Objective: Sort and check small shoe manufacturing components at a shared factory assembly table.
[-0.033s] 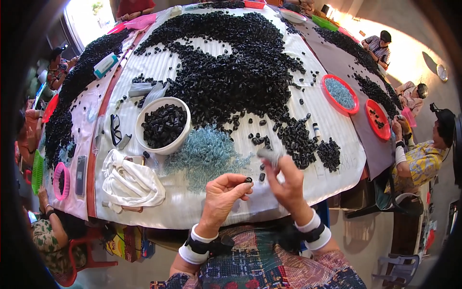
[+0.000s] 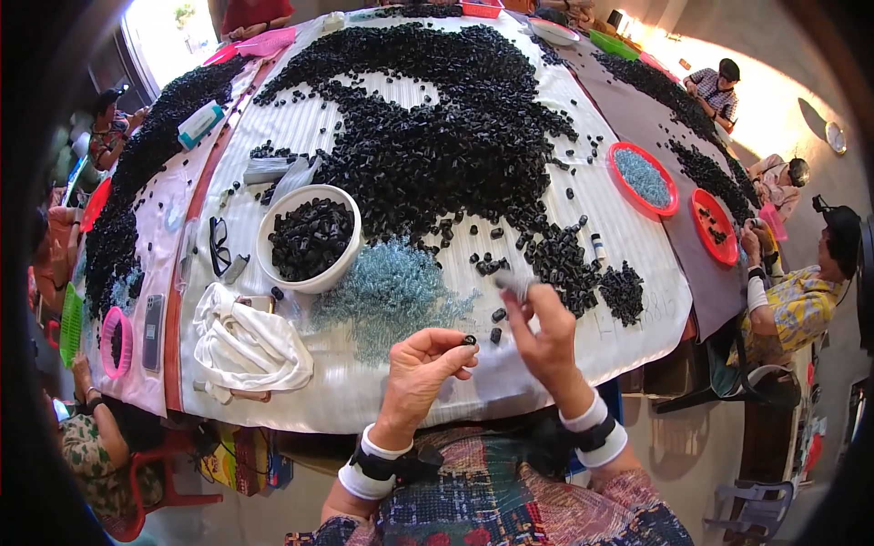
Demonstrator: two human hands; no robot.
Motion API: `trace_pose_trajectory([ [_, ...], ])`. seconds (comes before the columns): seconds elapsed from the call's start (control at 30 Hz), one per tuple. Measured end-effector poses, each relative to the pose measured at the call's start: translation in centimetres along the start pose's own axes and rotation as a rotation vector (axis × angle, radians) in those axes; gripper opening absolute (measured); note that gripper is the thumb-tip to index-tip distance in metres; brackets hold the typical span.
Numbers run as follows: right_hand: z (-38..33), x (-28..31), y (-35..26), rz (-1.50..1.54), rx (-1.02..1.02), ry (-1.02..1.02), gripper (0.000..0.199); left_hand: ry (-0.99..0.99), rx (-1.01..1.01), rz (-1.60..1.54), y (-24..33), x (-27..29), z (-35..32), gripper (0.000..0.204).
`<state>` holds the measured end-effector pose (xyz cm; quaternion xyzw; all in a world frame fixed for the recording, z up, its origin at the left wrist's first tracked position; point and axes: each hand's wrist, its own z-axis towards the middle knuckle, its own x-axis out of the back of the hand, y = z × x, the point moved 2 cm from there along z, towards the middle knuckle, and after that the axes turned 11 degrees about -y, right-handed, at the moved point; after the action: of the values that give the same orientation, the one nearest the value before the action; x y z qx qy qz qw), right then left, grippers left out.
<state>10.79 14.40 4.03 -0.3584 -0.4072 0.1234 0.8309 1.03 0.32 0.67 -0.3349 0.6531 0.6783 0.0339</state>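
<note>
My left hand [image 2: 426,375] is closed in a pinch on a small black ring-shaped plastic part [image 2: 470,340], held just above the near part of the table. To its right my right hand [image 2: 549,346] is raised, its fingertips smeared by motion. A blurred grey covering or piece [image 2: 516,286] shows at its index fingertip; whether anything is gripped is unclear. Beyond it are loose black parts [image 2: 564,264], with a smaller pile of black pieces [image 2: 623,294] to the right. A heap of clear bluish small pieces [image 2: 391,287] spreads ahead of my left hand.
Left of the heap stands a white bowl [image 2: 344,259] of black parts. A white cloth [image 2: 250,341] and glasses [image 2: 218,246] lie farther left. A large black pile [image 2: 437,146] covers the table's middle. Red trays [image 2: 672,202] sit at right, where a person in yellow [image 2: 797,300] works.
My right hand has shifted slightly, its fingertips moving a little to the right and away from me. My left hand keeps its pinch in the same place.
</note>
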Motion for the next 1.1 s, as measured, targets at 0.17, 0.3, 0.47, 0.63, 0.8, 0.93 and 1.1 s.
trace_pose_trajectory([
  [0.17,3.5,-1.6,4.6,-0.217,0.107,-0.029,0.017,0.024,0.006,-0.060,0.2,0.6,-0.3,0.012],
  [0.3,5.4,-3.2,5.9,-0.368,0.075,-0.150,0.016,0.048,0.009,-0.089,0.4,1.3,-0.4,0.011],
  [0.47,6.3,-5.2,7.4,-0.641,-0.016,-0.070,0.015,0.060,0.021,-0.114,0.3,2.4,0.0,0.011],
  [0.63,6.5,-6.8,7.6,-0.769,0.018,-0.043,0.011,0.069,0.020,-0.110,0.2,3.2,0.3,0.012],
  [0.8,6.5,-6.9,7.5,-0.789,0.008,-0.008,0.007,0.081,0.033,-0.118,0.3,3.1,0.3,0.012],
  [0.93,6.0,-7.2,7.2,-0.792,0.107,-0.060,0.011,0.090,0.030,-0.113,0.2,2.9,0.0,0.012],
  [1.1,5.3,-6.5,5.9,-0.579,0.153,-0.017,0.017,0.096,0.015,-0.113,0.4,2.3,-0.1,0.015],
])
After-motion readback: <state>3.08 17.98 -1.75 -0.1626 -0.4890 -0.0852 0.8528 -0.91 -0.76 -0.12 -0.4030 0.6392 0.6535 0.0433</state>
